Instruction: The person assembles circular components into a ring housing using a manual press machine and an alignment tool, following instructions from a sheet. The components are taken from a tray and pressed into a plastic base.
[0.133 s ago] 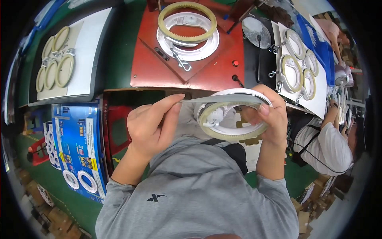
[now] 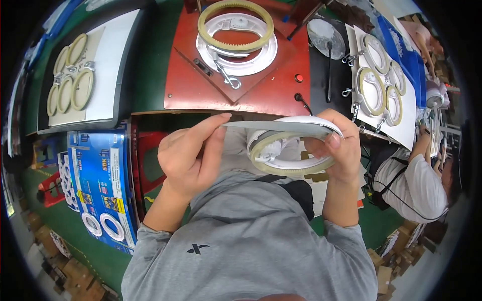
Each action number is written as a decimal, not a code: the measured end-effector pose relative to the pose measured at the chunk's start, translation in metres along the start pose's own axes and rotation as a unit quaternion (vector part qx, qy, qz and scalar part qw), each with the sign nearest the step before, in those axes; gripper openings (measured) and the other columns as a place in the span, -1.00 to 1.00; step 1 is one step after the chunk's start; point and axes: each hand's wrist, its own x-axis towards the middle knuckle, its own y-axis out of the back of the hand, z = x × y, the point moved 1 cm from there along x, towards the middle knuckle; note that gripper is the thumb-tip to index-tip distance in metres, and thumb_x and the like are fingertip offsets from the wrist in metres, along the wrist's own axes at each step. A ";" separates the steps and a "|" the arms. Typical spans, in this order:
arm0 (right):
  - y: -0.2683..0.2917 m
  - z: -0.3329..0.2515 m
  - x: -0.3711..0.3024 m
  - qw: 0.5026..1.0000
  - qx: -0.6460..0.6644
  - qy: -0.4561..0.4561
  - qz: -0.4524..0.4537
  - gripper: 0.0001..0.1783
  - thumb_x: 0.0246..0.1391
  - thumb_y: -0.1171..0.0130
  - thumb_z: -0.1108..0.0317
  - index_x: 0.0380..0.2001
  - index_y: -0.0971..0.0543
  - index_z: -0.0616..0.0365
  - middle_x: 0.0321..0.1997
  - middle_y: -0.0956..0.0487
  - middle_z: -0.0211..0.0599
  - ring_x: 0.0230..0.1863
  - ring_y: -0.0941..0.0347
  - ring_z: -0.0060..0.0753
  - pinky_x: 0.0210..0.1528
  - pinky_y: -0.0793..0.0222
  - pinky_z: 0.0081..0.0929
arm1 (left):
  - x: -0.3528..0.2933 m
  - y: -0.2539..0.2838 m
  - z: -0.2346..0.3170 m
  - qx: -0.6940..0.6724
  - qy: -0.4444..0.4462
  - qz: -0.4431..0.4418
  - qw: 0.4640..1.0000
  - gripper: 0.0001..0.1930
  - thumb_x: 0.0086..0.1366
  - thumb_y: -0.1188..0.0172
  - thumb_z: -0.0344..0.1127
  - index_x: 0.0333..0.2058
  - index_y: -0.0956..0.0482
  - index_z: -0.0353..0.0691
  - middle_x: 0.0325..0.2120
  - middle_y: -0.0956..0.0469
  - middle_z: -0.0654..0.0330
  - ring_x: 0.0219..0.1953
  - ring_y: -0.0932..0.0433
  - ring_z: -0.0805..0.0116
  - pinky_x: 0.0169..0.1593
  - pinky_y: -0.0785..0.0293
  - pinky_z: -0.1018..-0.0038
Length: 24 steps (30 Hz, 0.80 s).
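Note:
My left hand (image 2: 188,155) is closed, its thumb and forefinger pinching one end of a thin grey strip (image 2: 266,129). The strip runs taut across to the far rim of a white plastic ring (image 2: 293,164), where its other end lies under my right thumb. My right hand (image 2: 344,148) grips that ring at its right side, fingers behind and thumb in front. A cream toothed ring (image 2: 296,172) sits against the white one, tilted in the air above my lap. Part of the white ring is hidden behind the strip and my right fingers.
Ahead, a red work table (image 2: 188,75) bears a cream toothed gear ring (image 2: 202,30) over a white ring, with a metal snap hook (image 2: 232,82). Several ring assemblies lie on a white board (image 2: 359,108) at right and a left-hand board (image 2: 108,75). A co-worker (image 2: 414,188) sits at far right.
My left hand has shifted slightly left and up with the strip's end. The held rings have tilted a little, and the view has moved slightly.

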 end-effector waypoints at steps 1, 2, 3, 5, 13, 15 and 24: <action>0.000 0.002 0.000 1.000 0.008 0.009 -0.002 -0.57 0.25 -0.30 0.15 -0.13 -0.59 0.39 -0.52 -0.48 -0.48 -0.52 -0.26 -0.74 -0.48 -0.10 -0.66 | 0.002 -0.001 -0.001 0.013 -0.010 0.021 1.000 -0.81 0.18 -0.38 -0.59 -0.20 -0.76 -0.34 -0.69 -0.46 0.23 -0.72 -0.37 0.44 -0.58 -0.24 0.50; -0.001 0.004 -0.001 1.000 0.011 0.007 -0.002 -0.57 0.25 -0.30 0.15 -0.13 -0.59 0.39 -0.52 -0.48 -0.48 -0.52 -0.26 -0.74 -0.48 -0.10 -0.66 | 0.003 -0.002 -0.002 0.014 -0.008 0.018 1.000 -0.81 0.18 -0.38 -0.59 -0.20 -0.76 -0.34 -0.69 -0.46 0.23 -0.72 -0.37 0.44 -0.58 -0.24 0.50; -0.001 0.006 -0.001 1.000 0.004 0.028 0.011 -0.57 0.26 -0.29 0.15 -0.13 -0.59 0.40 -0.51 -0.48 -0.46 -0.52 -0.27 -0.73 -0.48 -0.11 -0.65 | 0.005 -0.003 -0.004 0.014 -0.030 0.023 0.999 -0.80 0.17 -0.39 -0.58 -0.20 -0.76 -0.33 -0.69 -0.48 0.22 -0.72 -0.37 0.43 -0.58 -0.26 0.50; 0.001 0.008 -0.002 0.997 -0.001 0.063 0.034 -0.59 0.28 -0.27 0.18 -0.13 -0.60 0.41 -0.50 -0.52 -0.42 -0.52 -0.29 -0.71 -0.48 -0.14 -0.64 | 0.004 -0.004 -0.004 0.020 -0.053 -0.005 0.998 -0.79 0.14 -0.40 -0.56 -0.20 -0.76 -0.33 -0.67 -0.52 0.21 -0.72 -0.39 0.41 -0.58 -0.28 0.50; 0.007 0.019 -0.009 0.998 -0.010 0.044 0.050 -0.57 0.26 -0.29 0.15 -0.12 -0.61 0.42 -0.48 -0.54 -0.42 -0.50 -0.31 -0.70 -0.45 -0.17 -0.65 | -0.008 -0.007 -0.004 0.031 -0.044 -0.122 0.991 -0.65 0.09 -0.32 -0.58 -0.09 -0.74 -0.31 -0.51 -0.65 0.14 -0.67 -0.49 0.33 -0.52 -0.41 0.42; 0.011 0.022 -0.011 0.998 0.025 0.047 0.044 -0.54 0.23 -0.32 0.12 -0.13 -0.62 0.42 -0.45 -0.55 -0.42 -0.46 -0.35 -0.69 -0.42 -0.20 -0.67 | -0.010 -0.011 -0.004 0.014 -0.033 -0.146 0.989 -0.65 0.11 -0.30 -0.58 -0.07 -0.73 -0.33 -0.50 -0.66 0.13 -0.62 -0.53 0.29 -0.49 -0.44 0.41; 0.004 0.030 -0.014 0.994 -0.026 0.091 0.051 -0.36 0.25 -0.31 -0.08 -0.12 -0.61 0.45 -0.34 -0.58 -0.26 -0.45 -0.39 -0.60 -0.40 -0.28 -0.58 | -0.011 -0.018 0.002 -0.196 0.045 -0.175 0.964 -0.52 0.21 -0.29 -0.49 0.14 -0.57 -0.41 -0.13 -0.69 -0.06 -0.26 -0.70 0.04 -0.17 -0.60 0.32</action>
